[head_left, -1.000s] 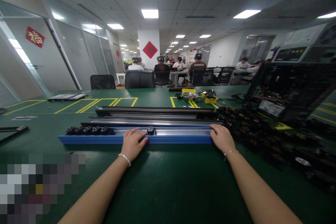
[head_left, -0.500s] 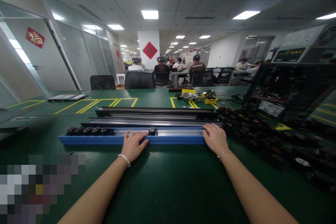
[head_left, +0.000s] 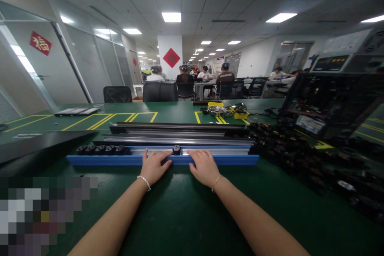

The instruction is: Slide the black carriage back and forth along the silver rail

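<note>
A long blue rail (head_left: 114,161) lies crosswise in front of me, with a silvery channel inside. Several black socket modules (head_left: 100,150) stand in a row at its left end. One lone socket module (head_left: 176,150) sits near the middle of the channel. My left hand (head_left: 155,165) lies over the rail's front edge, fingers stretched, its fingertips at the left side of that module. My right hand (head_left: 204,167) rests on the rail just right of the module, fingers extended and slightly apart from it. Neither hand is closed round anything.
Behind the rail lie black and silvery rails (head_left: 180,132). A heap of dark parts (head_left: 288,148) spreads to the right, below an open black machine (head_left: 327,104). A dark flat panel (head_left: 39,144) reaches in at left. A metal bowl (head_left: 216,109) stands farther back.
My right hand has moved left along the rail to near the lone module. The module and my left hand have shifted slightly right. The dark panel at left reaches farther in.
</note>
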A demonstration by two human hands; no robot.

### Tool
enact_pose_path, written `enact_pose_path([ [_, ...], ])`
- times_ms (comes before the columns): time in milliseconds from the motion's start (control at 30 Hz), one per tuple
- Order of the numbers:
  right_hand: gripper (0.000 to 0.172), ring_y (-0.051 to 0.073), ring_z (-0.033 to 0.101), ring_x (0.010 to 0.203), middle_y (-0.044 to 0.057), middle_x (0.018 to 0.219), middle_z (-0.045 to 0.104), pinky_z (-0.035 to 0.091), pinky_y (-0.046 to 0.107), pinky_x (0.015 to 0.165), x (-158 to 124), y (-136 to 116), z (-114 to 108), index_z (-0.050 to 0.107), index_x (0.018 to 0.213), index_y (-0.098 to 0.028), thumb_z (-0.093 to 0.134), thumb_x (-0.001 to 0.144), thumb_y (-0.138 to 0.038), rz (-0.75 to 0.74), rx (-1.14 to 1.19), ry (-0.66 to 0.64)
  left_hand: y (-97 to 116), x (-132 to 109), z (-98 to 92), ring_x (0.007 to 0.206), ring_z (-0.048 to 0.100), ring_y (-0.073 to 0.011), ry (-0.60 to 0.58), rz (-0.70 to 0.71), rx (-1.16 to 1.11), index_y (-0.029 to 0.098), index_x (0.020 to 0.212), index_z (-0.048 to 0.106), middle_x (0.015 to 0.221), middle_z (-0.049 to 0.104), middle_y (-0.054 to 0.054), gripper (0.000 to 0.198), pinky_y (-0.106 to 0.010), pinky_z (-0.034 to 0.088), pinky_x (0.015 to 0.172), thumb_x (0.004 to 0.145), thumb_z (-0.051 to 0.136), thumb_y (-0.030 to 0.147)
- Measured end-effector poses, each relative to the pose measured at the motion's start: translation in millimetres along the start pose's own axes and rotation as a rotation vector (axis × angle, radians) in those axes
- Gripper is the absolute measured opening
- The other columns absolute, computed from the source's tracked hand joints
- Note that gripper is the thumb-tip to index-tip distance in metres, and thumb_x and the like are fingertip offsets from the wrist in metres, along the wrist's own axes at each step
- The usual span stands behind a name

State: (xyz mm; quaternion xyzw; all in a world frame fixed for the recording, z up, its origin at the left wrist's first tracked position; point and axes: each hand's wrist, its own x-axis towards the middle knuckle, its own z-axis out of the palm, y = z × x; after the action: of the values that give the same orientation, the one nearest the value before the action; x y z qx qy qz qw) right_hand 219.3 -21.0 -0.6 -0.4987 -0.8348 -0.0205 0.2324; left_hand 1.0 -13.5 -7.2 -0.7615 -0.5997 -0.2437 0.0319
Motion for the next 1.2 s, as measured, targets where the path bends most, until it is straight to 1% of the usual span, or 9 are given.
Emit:
enact_pose_path([
  [167,0.041,0.019,0.048,0.106,0.002,0.114,0.060,0.021,0.040,0.097,7.5,-11.1,4.7,0.048,0.122,-0.031,0.043,0.082,-0.029,0.026,-0.004,-0.019,-0.6,-0.6,1.9,0.098,0.055,-0.0210,0.020,0.023,0.021,0.041,0.113,0.056,0.108,0.066,0.004,0.034,-0.052,0.006,0.105,0.081,0.046,0.045],
  [400,0.044,0.021,0.048,0.101,0.002,0.108,0.060,0.021,0.041,0.095,6.3,-11.7,7.3,0.047,0.122,-0.036,0.046,0.079,-0.027,0.015,-0.052,-0.010,1.2,0.0,1.4,0.097,0.054,-0.0211,0.000,0.029,0.057,0.042,0.114,0.055,0.099,0.067,0.003,0.034,-0.052,0.007,0.104,0.081,0.044,0.047],
  [533,0.045,0.021,0.048,0.100,0.003,0.104,0.059,0.021,0.041,0.095,5.6,-11.5,7.1,0.047,0.122,-0.034,0.048,0.078,-0.026,0.011,-0.076,-0.009,1.3,0.3,0.9,0.096,0.054,-0.0212,-0.014,0.035,0.076,0.042,0.114,0.055,0.098,0.067,0.002,0.035,-0.052,0.006,0.104,0.082,0.044,0.047],
  [833,0.046,0.021,0.046,0.100,0.005,0.105,0.059,0.021,0.039,0.095,4.4,-9.2,7.1,0.044,0.126,-0.031,0.044,0.080,-0.025,-0.018,-0.147,-0.034,1.4,-0.7,1.2,0.096,0.053,-0.0195,-0.008,0.057,0.095,0.043,0.116,0.053,0.096,0.066,0.004,0.034,-0.053,0.006,0.104,0.083,0.044,0.045],
  [967,0.047,0.021,0.046,0.100,0.004,0.106,0.058,0.021,0.039,0.095,3.8,-7.7,8.6,0.043,0.127,-0.031,0.043,0.080,-0.025,-0.025,-0.150,-0.022,1.3,-0.9,1.0,0.097,0.053,-0.0198,-0.011,0.059,0.101,0.042,0.116,0.053,0.096,0.066,0.003,0.034,-0.053,0.006,0.104,0.083,0.045,0.044],
  [1200,0.044,0.020,0.047,0.098,0.004,0.105,0.059,0.022,0.036,0.095,2.6,-5.8,8.4,0.046,0.123,-0.028,0.044,0.079,-0.024,-0.052,-0.129,0.020,1.6,-1.2,1.0,0.095,0.053,-0.0192,-0.004,0.058,0.117,0.042,0.116,0.053,0.096,0.066,0.003,0.034,-0.053,0.007,0.104,0.083,0.044,0.042],
])
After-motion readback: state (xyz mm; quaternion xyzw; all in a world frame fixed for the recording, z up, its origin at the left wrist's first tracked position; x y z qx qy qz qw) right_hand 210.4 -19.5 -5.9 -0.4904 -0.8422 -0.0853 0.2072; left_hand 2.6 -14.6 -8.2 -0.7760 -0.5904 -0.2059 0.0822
